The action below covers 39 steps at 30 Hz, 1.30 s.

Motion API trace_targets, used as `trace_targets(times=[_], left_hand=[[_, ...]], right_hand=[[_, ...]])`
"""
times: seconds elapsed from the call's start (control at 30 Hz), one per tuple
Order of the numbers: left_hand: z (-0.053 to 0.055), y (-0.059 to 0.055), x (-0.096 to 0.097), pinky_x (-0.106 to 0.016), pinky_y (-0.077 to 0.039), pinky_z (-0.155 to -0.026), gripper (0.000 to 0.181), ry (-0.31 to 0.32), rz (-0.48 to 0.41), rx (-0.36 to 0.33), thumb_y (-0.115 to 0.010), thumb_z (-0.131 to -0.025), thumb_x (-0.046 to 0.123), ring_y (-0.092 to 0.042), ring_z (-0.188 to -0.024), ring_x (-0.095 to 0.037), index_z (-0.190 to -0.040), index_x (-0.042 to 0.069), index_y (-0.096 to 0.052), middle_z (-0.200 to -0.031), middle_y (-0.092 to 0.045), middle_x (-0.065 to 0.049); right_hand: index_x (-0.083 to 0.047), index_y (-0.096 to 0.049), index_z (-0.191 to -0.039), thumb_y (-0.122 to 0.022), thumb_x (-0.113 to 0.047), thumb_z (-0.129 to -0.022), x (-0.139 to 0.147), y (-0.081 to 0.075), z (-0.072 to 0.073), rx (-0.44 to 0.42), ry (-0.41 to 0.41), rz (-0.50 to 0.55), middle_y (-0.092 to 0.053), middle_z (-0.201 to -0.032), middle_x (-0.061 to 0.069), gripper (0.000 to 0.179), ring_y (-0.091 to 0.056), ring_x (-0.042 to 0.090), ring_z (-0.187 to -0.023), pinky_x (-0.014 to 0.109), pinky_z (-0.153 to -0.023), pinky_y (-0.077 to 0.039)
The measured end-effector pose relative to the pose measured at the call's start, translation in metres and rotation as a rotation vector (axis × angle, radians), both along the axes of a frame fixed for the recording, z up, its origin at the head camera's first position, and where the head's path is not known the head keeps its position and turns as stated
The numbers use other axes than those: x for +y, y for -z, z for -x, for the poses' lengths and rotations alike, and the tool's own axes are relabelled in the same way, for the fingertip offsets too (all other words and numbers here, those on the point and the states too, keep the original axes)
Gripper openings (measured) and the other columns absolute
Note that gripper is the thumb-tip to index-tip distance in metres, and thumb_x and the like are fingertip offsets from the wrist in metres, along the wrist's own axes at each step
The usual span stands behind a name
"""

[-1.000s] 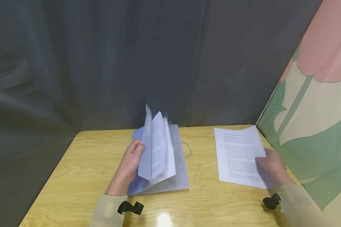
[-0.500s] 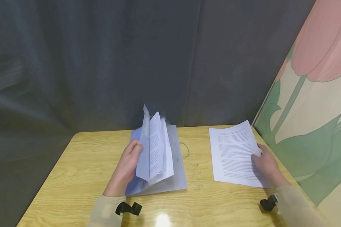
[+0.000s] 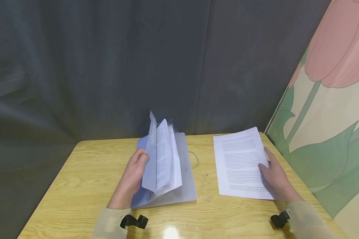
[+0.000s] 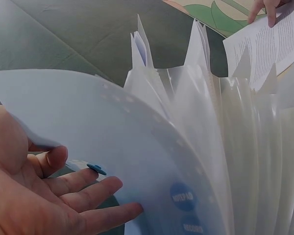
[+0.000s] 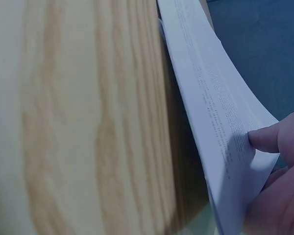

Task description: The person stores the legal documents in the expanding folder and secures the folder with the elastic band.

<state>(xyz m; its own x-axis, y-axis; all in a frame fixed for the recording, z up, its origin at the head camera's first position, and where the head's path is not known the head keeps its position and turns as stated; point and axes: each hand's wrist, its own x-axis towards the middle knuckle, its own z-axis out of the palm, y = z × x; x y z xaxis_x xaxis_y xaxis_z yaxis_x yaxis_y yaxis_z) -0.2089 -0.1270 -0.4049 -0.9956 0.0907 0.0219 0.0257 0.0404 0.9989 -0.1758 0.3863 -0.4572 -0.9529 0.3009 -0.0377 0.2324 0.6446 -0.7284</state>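
Observation:
On the left of the table an expanding file folder (image 3: 189, 172) of translucent plastic stands fanned open, with printed papers (image 3: 164, 152) in its pockets. My left hand (image 3: 135, 169) grips the folder's raised front cover (image 4: 103, 107) by its left edge. A blue button (image 4: 96, 169) shows near those fingers in the left wrist view. To the right, my right hand (image 3: 276, 174) pinches the right edge of a printed sheet (image 3: 239, 162), thumb on the text side and fingers underneath. The sheet (image 5: 210, 98) is lifted along that side; whether it is one page or several I cannot tell.
The wooden table (image 3: 86, 179) carries all of this. A thin grey elastic loop (image 3: 195, 159) lies at the folder's right side. A dark curtain (image 3: 137, 66) hangs behind, and a flower-painted wall (image 3: 320, 139) borders the table's right edge.
My right hand and the printed sheet have shifted a little to the left, and the sheet's right side has lifted. The left hand keeps its grip on the folder cover.

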Motion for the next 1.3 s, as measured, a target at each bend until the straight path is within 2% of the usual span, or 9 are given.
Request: trace_targets(times=[0.23,0.43,0.67,0.77,0.87,1.0,1.1,1.2,1.3], left_hand=[[0.0,0.001,-0.001,-0.037,-0.037,-0.082,0.015,-0.01,-0.023,0.017,-0.044,-0.111,0.013,-0.045,-0.095,-0.026,-0.098,0.006,-0.046,-0.098,-0.041,-0.009],[0.001,0.001,-0.001,-0.034,-0.039,-0.08,0.015,-0.002,-0.037,0.025,-0.044,-0.111,0.013,-0.046,-0.094,-0.025,-0.099,0.005,-0.047,-0.098,-0.042,-0.009],[0.0,0.0,-0.004,-0.034,-0.04,-0.08,0.015,0.001,-0.037,0.031,-0.043,-0.112,0.013,-0.047,-0.094,-0.025,-0.1,0.005,-0.047,-0.098,-0.042,-0.01],[-0.001,0.0,-0.004,-0.035,-0.04,-0.081,0.015,-0.001,-0.035,0.028,-0.042,-0.113,0.014,-0.047,-0.095,-0.026,-0.101,0.005,-0.047,-0.099,-0.043,-0.01],[-0.001,0.0,-0.005,-0.035,-0.04,-0.081,0.015,0.0,-0.035,0.026,-0.042,-0.113,0.014,-0.047,-0.096,-0.026,-0.101,0.005,-0.047,-0.1,-0.043,-0.01],[-0.001,0.0,-0.005,-0.035,-0.04,-0.08,0.016,-0.001,-0.04,0.027,-0.042,-0.113,0.014,-0.048,-0.095,-0.026,-0.1,0.005,-0.047,-0.099,-0.043,-0.01],[0.0,0.001,-0.004,-0.034,-0.039,-0.079,0.016,-0.005,-0.038,0.03,-0.042,-0.113,0.013,-0.047,-0.093,-0.026,-0.1,0.005,-0.046,-0.098,-0.042,-0.011],[-0.001,0.001,-0.004,-0.034,-0.038,-0.079,0.016,-0.005,-0.029,0.032,-0.042,-0.113,0.013,-0.046,-0.093,-0.026,-0.099,0.006,-0.046,-0.098,-0.041,-0.01],[-0.002,0.001,-0.004,-0.035,-0.037,-0.08,0.016,-0.003,-0.023,0.03,-0.042,-0.113,0.013,-0.045,-0.093,-0.026,-0.099,0.006,-0.045,-0.098,-0.04,-0.01]], right_hand=[[-0.015,0.001,-0.177,-0.051,-0.01,-0.113,-0.008,-0.003,0.0,0.001,-0.023,0.046,-0.008,-0.174,0.039,0.082,-0.013,0.066,-0.156,0.077,-0.123,-0.014],[-0.017,0.001,-0.177,-0.049,-0.014,-0.114,-0.014,-0.005,-0.003,-0.029,-0.024,0.083,-0.015,-0.172,0.041,0.08,-0.027,0.065,-0.152,0.076,-0.12,-0.023],[-0.023,0.002,-0.178,-0.05,-0.018,-0.116,-0.024,-0.011,-0.002,-0.011,-0.035,0.106,-0.013,-0.175,0.037,0.08,-0.026,0.063,-0.155,0.075,-0.122,-0.022],[-0.025,0.002,-0.178,-0.049,-0.019,-0.117,-0.027,-0.014,-0.001,0.0,-0.056,0.117,-0.016,-0.175,0.037,0.079,-0.034,0.061,-0.152,0.072,-0.119,-0.029],[-0.025,0.002,-0.178,-0.048,-0.018,-0.118,-0.03,-0.019,-0.001,0.022,-0.08,0.127,-0.021,-0.172,0.039,0.079,-0.043,0.059,-0.146,0.065,-0.111,-0.038],[-0.024,0.0,-0.178,-0.049,-0.018,-0.118,-0.034,-0.025,-0.002,0.058,-0.097,0.131,-0.033,-0.166,0.042,0.078,-0.06,0.051,-0.13,0.043,-0.096,-0.05],[-0.025,-0.002,-0.178,-0.051,-0.019,-0.117,-0.037,-0.029,-0.002,0.08,-0.093,0.147,-0.041,-0.16,0.042,0.078,-0.069,0.039,-0.114,0.03,-0.083,-0.054],[-0.029,-0.003,-0.178,-0.052,-0.022,-0.117,-0.039,-0.03,-0.004,0.092,-0.093,0.188,-0.045,-0.158,0.041,0.079,-0.071,0.027,-0.106,0.027,-0.079,-0.056],[-0.033,-0.003,-0.178,-0.053,-0.024,-0.117,-0.042,-0.032,-0.005,0.097,-0.103,0.244,-0.045,-0.159,0.04,0.08,-0.071,0.019,-0.104,0.03,-0.079,-0.058]])
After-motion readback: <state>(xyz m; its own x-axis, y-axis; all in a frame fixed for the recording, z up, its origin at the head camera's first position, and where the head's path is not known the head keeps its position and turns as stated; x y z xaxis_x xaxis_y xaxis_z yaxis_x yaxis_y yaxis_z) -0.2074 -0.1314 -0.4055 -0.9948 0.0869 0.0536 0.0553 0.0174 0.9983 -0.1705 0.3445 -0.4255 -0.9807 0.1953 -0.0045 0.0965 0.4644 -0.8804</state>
